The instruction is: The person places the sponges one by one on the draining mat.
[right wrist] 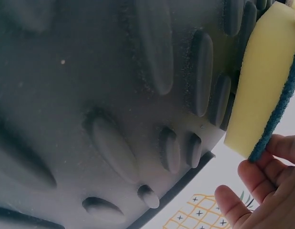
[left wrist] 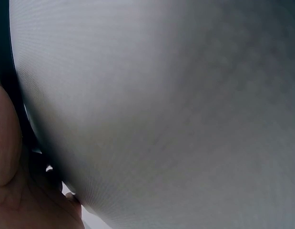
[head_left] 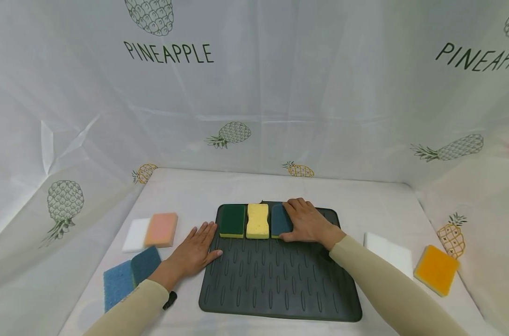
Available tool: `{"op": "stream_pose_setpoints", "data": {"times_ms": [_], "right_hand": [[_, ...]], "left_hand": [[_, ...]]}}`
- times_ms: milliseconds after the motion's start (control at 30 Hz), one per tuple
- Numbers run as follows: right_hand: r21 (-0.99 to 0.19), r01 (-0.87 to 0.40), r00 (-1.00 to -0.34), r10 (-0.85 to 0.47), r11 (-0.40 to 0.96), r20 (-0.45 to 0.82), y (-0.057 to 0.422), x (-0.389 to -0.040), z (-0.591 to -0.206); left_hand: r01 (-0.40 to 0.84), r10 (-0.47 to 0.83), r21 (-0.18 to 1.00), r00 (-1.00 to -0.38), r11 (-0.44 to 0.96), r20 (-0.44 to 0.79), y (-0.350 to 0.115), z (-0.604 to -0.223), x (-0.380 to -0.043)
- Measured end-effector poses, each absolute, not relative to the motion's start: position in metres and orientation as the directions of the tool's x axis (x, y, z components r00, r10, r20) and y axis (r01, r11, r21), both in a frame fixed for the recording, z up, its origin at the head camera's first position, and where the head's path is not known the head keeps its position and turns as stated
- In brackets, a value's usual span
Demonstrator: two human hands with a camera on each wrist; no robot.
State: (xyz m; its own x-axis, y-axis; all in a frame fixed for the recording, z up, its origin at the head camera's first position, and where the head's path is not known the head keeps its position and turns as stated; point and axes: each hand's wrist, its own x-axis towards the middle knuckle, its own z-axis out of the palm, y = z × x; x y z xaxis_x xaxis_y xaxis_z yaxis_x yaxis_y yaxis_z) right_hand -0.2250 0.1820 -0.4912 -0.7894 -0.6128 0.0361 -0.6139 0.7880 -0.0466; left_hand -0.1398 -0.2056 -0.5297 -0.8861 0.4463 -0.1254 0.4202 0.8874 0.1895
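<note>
The right hand (head_left: 307, 221) grips a blue sponge (head_left: 280, 220) on the mat (head_left: 275, 280).
My head feed shows pineapple-print sheeting (head_left: 187, 102) behind a white table (head_left: 221, 184); the left hand (head_left: 194, 248) lies flat, fingers extended, at the mat's left edge; the sponge sits far side, beside a yellow sponge (head_left: 258, 221). My left wrist feed is mostly blurred gray. My right wrist feed shows fingertips (right wrist: 284, 144) against the sponge's end.

The bench (head_left: 195, 189) has a white top. A dark ridged mat (head_left: 275, 289) lies flat near its middle. To the left are a white pad (head_left: 134, 234), a peach sponge (head_left: 162, 228) close by, a blue pad (head_left: 119, 282) and a darker blue pad (head_left: 146, 262); to the right, a white slab (head_left: 388, 254) and an orange sponge (head_left: 437, 269).
</note>
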Motion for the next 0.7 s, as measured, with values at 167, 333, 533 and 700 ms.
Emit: {"op": "stream_pose_setpoints", "data": {"times_ms": [167,333,533,700], "right_hand": [[-0.046,-0.613,-0.79,-0.612,0.789,0.03,0.1819,-0.2252,-0.4914],[-0.057,-0.606,-0.795,-0.607,0.793,0.016,0.181,-0.2254,-0.4912],[-0.058,-0.61,-0.792,-0.61,0.79,0.016,0.1801,-0.2255,-0.4926],[-0.064,-0.614,-0.789,-0.613,0.787,0.03,0.1806,-0.2256,-0.495]], "left_hand": [[0.417,0.443,0.189,-0.887,0.889,-0.131,-0.2057,-0.5292,-0.1398],[0.414,0.441,0.19,-0.887,0.89,-0.134,-0.2052,-0.528,-0.1394],[0.42,0.444,0.182,-0.888,0.889,-0.12,-0.2052,-0.5291,-0.1392],[0.428,0.45,0.181,-0.887,0.886,-0.104,-0.2045,-0.529,-0.1386]]}}
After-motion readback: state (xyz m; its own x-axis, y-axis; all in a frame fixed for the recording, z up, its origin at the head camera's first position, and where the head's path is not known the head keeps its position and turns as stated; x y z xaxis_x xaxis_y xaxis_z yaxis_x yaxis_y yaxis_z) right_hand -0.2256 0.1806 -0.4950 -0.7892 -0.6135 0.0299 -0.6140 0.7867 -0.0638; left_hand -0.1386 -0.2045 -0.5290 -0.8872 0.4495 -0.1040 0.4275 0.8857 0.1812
